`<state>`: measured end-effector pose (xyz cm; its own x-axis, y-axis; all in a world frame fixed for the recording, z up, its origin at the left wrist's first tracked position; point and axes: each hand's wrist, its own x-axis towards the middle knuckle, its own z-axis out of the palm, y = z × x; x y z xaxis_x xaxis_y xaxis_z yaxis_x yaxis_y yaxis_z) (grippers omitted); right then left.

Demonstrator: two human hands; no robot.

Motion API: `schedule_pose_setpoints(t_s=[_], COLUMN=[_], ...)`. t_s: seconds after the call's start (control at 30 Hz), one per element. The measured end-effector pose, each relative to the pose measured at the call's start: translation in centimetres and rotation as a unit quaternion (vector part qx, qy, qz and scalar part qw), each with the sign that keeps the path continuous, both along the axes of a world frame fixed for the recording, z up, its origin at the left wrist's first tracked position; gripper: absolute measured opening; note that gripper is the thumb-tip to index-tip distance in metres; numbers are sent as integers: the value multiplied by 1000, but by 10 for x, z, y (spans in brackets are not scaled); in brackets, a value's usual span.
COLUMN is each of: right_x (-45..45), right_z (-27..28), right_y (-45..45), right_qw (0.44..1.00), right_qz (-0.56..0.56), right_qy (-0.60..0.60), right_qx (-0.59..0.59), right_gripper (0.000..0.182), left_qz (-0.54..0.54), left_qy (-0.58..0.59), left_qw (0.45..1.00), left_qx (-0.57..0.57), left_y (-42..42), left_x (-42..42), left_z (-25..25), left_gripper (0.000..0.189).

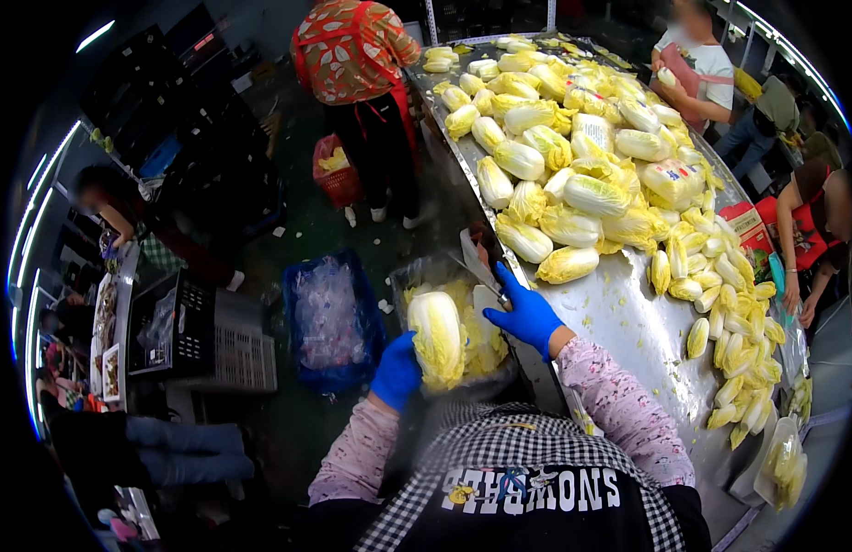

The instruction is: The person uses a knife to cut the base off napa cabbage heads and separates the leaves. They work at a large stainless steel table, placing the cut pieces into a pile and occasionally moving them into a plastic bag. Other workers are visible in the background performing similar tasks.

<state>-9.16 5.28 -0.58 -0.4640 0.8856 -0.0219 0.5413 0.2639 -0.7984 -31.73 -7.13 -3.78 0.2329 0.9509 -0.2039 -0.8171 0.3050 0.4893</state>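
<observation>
My left hand (397,369), in a blue glove, grips a napa cabbage (436,338) from its left side. The cabbage is held up over a bin of yellow-green cabbage leaves (487,348), with its pale ribs turned upward. My right hand (526,312), also blue-gloved, is closed around the handle of a knife (482,277). The blade points up and left, apart from the cabbage, near the metal table's edge. Beyond my right hand, a large heap of napa cabbages (564,186) covers much of the metal table (605,324).
Small trimmed cabbages (733,331) lie along the table's right side. A blue crate with clear plastic bags (333,317) stands on the floor to the left, near a black crate (153,331). One person (350,55) stands ahead beside a red basket (338,172); another (812,221) works at right.
</observation>
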Motion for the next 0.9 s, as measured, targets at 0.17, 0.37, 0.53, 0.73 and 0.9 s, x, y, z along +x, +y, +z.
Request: schedule_pose_setpoints(t_s=[0.17,0.37,0.53,0.73,0.9], right_x=[3,26,56,59,68], right_z=[39,46,34,22,48], right_y=[-30,-49,-47,-34,-60], right_qw=[945,927,988,994,984], right_qz=[62,-7,54,-62,51], right_qy=[132,179,107,69,-19], right_qx=[-294,-329,-92,-50,170], right_gripper=[80,73,54,50,47], left_qz=[-80,-83,-245,-290,-198], left_qy=[-13,168,48,134,275], left_qw=[997,982,965,942,938], left_qx=[-20,1,-84,103,79], left_y=[7,19,25,29,22], left_x=[21,50,36,41,34], left_z=[0,19,29,49,32], left_gripper=[72,53,66,73,66])
